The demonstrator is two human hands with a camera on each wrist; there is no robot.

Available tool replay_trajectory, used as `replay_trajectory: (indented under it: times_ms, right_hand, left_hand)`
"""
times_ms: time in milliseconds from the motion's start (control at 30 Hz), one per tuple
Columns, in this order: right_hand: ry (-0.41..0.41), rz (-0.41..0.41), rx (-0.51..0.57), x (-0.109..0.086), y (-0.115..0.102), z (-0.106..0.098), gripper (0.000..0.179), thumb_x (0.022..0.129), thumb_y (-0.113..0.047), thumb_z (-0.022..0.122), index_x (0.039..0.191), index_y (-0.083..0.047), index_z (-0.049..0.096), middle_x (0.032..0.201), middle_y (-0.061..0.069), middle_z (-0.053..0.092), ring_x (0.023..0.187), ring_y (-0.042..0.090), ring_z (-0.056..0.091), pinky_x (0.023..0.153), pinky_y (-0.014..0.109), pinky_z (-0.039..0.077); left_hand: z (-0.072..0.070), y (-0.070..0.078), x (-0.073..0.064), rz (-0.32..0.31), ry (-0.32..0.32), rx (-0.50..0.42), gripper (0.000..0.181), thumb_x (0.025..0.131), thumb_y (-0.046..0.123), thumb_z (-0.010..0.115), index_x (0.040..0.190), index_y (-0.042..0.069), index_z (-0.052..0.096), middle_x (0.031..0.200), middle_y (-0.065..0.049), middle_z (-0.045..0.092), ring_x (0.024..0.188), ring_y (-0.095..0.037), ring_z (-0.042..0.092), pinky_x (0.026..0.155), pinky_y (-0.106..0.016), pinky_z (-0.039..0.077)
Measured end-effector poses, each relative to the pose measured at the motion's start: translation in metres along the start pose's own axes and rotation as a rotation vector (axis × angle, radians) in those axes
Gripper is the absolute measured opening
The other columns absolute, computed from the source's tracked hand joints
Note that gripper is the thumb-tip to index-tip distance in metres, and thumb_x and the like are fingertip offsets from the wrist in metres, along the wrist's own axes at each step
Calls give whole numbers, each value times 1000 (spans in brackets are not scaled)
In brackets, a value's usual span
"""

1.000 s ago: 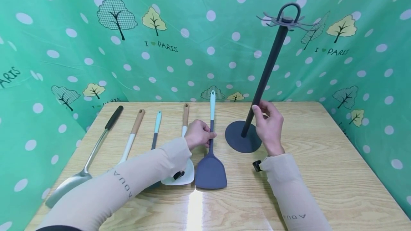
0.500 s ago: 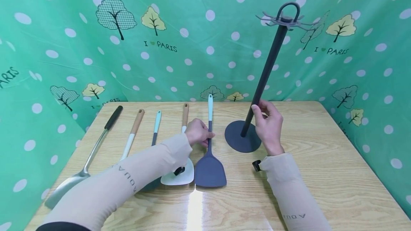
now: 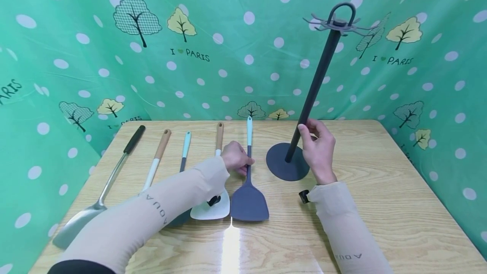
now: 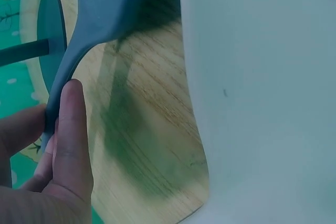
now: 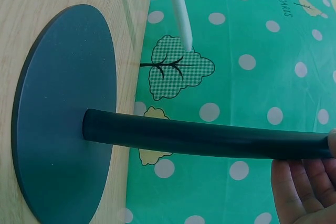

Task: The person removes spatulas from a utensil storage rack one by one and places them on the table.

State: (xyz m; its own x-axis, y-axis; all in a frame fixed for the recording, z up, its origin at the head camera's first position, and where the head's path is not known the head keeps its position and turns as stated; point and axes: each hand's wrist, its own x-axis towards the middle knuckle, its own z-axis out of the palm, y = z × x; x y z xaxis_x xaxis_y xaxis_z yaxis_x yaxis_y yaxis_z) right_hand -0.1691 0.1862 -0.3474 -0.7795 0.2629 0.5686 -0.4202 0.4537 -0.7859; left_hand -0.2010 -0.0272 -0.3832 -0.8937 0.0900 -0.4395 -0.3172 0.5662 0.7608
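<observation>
My left hand (image 3: 236, 157) pinches the grey shaft of a spatula (image 3: 249, 204) with a broad grey blade and a light blue handle end. In the left wrist view, thumb and fingers meet on the neck of that spatula (image 4: 107, 9), and a shadow lies on the wood below it. A dark utensil stand (image 3: 319, 75) with a round base and a ring of hooks on top is upright to the right. Its lower pole is held by my right hand (image 3: 318, 149); the right wrist view shows fingers against the pole (image 5: 210, 137).
Left of the grey spatula, a white spatula (image 3: 211, 211) lies close by its blade. Farther left lie a smaller blue-handled utensil (image 3: 186, 145), a wooden-handled one (image 3: 162, 145) and a steel turner (image 3: 114, 176). My left sleeve (image 3: 167, 204) covers parts of them. Polka-dot cloth (image 3: 247, 45) hangs behind the table.
The grey spatula's handle end has dropped lower in the head view and shifted slightly left, with its blade almost in place. My right hand and the stand have stayed still.
</observation>
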Motion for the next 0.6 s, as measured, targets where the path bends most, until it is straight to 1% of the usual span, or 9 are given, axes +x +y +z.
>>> replay_trajectory:
  times_ms: [133,200,367,433,600]
  right_hand:
    - [-1,2,4,2,18,1,24,92,-19,65,109,-1,67,95,11,66,84,18,65,72,18,51]
    - [2,5,-2,2,23,2,24,92,-20,65,109,-2,67,95,10,66,84,19,65,73,18,51]
    - [0,-5,-13,0,-1,0,22,92,-10,63,108,6,65,95,18,65,85,27,65,73,17,50]
    - [-1,-9,-17,-1,-8,-2,22,92,-9,63,108,7,64,94,19,65,85,28,65,74,17,50]
    - [-5,3,-9,-2,-11,-3,21,92,-9,63,107,7,65,94,19,65,85,27,64,73,16,50]
  left_hand:
    - [1,0,2,-20,-9,-9,13,82,5,74,79,-4,64,71,-19,67,55,-24,67,56,-31,57]
    - [2,0,4,-33,-8,-12,14,82,5,74,80,-4,63,72,-19,67,55,-24,68,56,-31,57]
    - [5,-2,7,-55,-9,2,16,82,5,74,82,-4,61,70,-19,66,54,-24,67,55,-31,57]
    - [5,-2,8,-65,-12,11,17,82,5,74,82,-4,60,70,-19,66,53,-24,67,54,-31,57]
    - [7,-2,10,-84,-9,23,17,81,5,74,82,-4,60,69,-19,67,52,-23,67,53,-30,56]
